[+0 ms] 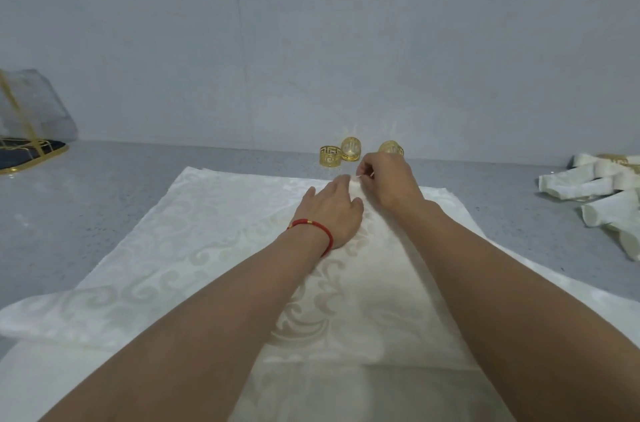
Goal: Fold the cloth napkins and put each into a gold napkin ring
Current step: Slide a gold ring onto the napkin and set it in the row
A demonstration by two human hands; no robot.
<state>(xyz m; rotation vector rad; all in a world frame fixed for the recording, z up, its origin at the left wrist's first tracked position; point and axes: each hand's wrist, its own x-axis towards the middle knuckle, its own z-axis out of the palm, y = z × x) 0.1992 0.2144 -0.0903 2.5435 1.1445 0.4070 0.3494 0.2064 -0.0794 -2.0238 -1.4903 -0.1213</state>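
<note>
A gold wire rack (27, 148) is sitting far left on the grey speckled counter (104, 193). The large white damask cloth napkin (194, 248) is lying spread flat mid-counter. The left hand (330, 214), wearing a red cord bracelet (313, 229), is pressing flat on it, fingers straight. The right hand (389, 181) is pinching the napkin's far edge between curled fingers. Three gold cut-out napkin rings (349, 150) are standing just behind the hands. Rolled white napkins in rings (602, 186) are lying piled far right.
</note>
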